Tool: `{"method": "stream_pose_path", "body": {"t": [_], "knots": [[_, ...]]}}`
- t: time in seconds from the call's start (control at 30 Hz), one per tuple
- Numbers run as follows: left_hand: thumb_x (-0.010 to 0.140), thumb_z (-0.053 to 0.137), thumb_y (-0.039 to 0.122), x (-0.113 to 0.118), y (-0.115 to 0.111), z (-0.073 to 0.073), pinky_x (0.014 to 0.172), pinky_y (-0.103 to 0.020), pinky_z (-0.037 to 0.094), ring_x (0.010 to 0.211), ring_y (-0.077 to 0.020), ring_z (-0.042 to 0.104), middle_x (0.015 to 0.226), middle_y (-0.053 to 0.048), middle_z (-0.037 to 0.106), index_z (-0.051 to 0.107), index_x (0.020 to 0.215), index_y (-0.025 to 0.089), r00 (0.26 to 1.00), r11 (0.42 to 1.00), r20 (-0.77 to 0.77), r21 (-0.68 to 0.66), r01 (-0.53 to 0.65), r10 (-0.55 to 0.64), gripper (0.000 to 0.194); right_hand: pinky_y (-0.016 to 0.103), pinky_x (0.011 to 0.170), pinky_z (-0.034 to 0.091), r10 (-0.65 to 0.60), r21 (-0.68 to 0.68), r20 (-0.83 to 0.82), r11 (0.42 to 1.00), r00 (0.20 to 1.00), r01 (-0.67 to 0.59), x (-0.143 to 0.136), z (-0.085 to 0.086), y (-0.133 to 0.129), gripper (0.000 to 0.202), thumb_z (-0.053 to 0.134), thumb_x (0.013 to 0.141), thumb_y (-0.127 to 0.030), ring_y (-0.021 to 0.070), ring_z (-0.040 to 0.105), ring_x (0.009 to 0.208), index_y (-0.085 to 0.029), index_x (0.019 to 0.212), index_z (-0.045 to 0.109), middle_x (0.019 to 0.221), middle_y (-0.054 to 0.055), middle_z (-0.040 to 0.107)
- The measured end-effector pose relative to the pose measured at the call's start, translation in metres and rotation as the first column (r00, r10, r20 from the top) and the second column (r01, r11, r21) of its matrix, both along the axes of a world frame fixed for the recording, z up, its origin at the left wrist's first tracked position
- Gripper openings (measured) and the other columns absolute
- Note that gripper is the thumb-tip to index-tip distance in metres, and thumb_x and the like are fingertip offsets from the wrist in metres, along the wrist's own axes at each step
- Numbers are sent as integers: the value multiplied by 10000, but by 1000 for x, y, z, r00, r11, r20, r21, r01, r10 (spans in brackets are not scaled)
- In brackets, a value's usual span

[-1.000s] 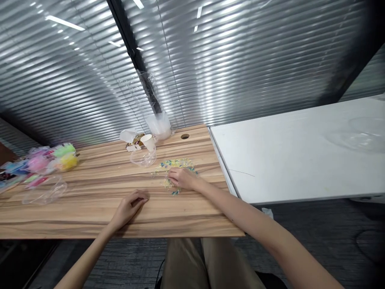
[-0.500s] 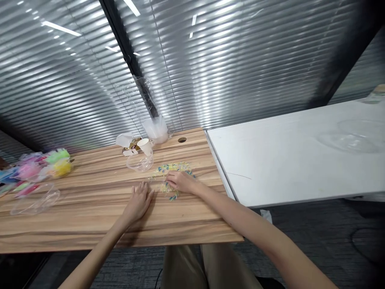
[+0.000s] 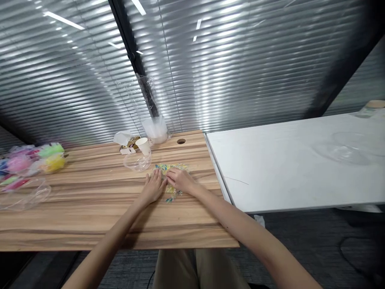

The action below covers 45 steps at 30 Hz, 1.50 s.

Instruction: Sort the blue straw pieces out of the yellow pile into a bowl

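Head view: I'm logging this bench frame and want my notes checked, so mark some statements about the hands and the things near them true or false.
1. Both hands rest at the pile of small coloured pieces. True: the left hand and right hand lie side by side on it.
2. The paper cup stands on the white table. False: it stands on the wooden table; the white table is to the right.
3. A clear plastic bowl sits just in front of the paper cup. True.
4. The left hand holds the paper cup. False: it lies flat by the pieces, apart from the cup.
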<state>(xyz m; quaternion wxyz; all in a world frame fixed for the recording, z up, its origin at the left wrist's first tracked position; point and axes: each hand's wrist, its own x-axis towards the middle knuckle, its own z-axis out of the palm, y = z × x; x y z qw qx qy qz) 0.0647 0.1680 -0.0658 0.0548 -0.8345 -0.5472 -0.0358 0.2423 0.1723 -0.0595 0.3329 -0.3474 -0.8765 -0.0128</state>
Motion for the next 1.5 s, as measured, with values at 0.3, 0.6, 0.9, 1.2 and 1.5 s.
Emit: {"method": "stream_pose_path", "body": {"t": [0.3, 0.6, 0.9, 1.2, 1.5], "knots": [[904, 434, 220, -5, -69, 19, 772, -323, 458, 836, -181, 571, 889, -74, 649, 659, 928, 191, 866, 936, 377, 254, 244, -328, 228, 255, 705, 441, -3, 28, -59, 1000, 998, 4, 1, 3, -2, 111, 488, 886, -128, 161, 572, 811, -151, 844, 588, 871, 61, 626], [853, 507, 254, 11, -81, 35, 729, -310, 451, 788, -189, 570, 846, -67, 635, 667, 875, 184, 880, 985, 454, -34, 170, -137, 176, 260, 720, 421, 17, -1, -62, 1000, 998, -17, 1, 2, -3, 144, 456, 910, -139, 161, 557, 828, -151, 830, 575, 870, 65, 610], [794, 525, 204, 8, -66, 29, 673, -290, 436, 728, -181, 576, 770, -51, 633, 626, 746, 172, 842, 985, 537, -114, 127, -46, 117, 253, 697, 414, 20, -17, -40, 1000, 999, -21, 1, 2, -1, 138, 464, 907, -139, 154, 548, 800, -143, 842, 586, 860, 64, 605], [830, 527, 226, 18, -82, 34, 667, -283, 423, 719, -178, 578, 755, -26, 642, 623, 779, 186, 858, 993, 503, 21, 112, -107, 116, 255, 725, 420, 34, -41, -68, 998, 997, -37, 0, 1, 1, 136, 464, 910, -147, 158, 559, 844, -138, 873, 594, 902, 76, 616], [868, 493, 265, 26, -88, 23, 700, -332, 394, 779, -222, 569, 811, -64, 649, 634, 828, 196, 973, 992, 203, 91, 92, -109, 162, 252, 719, 416, 39, -55, -60, 998, 997, -43, 1, 2, 0, 133, 468, 912, -155, 156, 561, 844, -141, 879, 596, 898, 74, 612]]}}
